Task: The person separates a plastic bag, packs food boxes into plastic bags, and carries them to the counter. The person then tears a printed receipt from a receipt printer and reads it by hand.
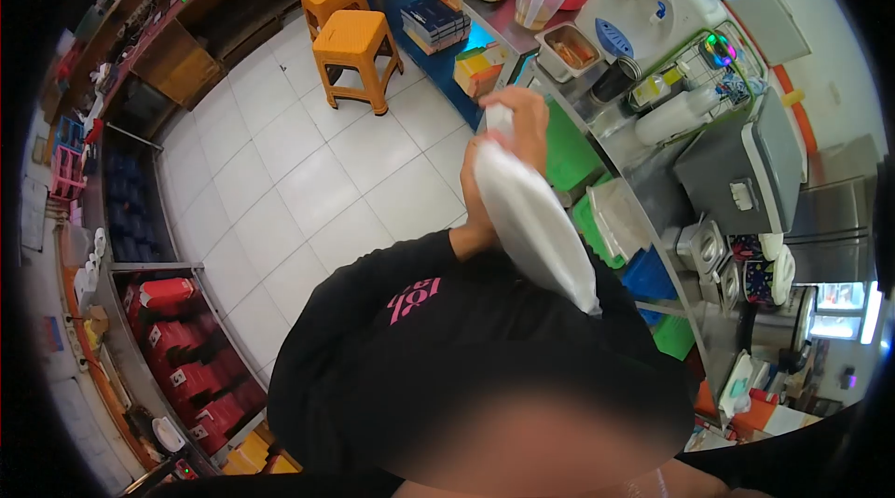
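Note:
Held up in front of my chest is a white plastic bag (533,218), long and bulging, with its narrow neck toward my fingers. My left hand (477,192) is closed at the side of the neck, fingers partly hidden by the bag. Around the top end of the neck, my right hand (528,125) has its fingers curled and closed. Both hands are slightly blurred. What the bag contains cannot be seen.
Orange stools (357,48) stand on the tiled floor ahead. To the right runs a metal counter (643,183) with a water dispenser (643,8), a dish rack (695,92), a grey cooler (741,167) and a metal food pan (567,52). Shelves with red boxes (182,344) line the left.

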Demonstrator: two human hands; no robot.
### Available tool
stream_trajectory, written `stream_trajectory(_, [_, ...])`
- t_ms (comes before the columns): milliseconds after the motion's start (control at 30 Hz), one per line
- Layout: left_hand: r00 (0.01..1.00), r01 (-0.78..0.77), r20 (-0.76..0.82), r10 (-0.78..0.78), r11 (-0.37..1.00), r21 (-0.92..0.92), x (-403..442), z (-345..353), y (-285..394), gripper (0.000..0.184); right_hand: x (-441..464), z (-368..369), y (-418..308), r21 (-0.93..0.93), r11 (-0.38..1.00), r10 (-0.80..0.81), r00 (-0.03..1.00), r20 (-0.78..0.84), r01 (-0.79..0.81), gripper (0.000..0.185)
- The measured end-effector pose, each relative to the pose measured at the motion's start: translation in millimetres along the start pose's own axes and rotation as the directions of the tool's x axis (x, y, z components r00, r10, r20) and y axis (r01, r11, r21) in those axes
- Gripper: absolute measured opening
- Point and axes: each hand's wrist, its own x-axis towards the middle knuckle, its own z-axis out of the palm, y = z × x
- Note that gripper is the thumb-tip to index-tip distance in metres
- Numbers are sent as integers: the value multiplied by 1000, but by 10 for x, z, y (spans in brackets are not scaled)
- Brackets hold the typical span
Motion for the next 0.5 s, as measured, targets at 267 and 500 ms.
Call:
stream_trajectory(267, [896,399,340,-284,180,-899,160,-113,18,16,-187,22,208,-237,965,-114,993,-3,110,19])
stream_trajectory(500, [942,-131,-235,238,909,395,41,-263,88,17,-429,-304,319,59,891,420,867,268,-449,17])
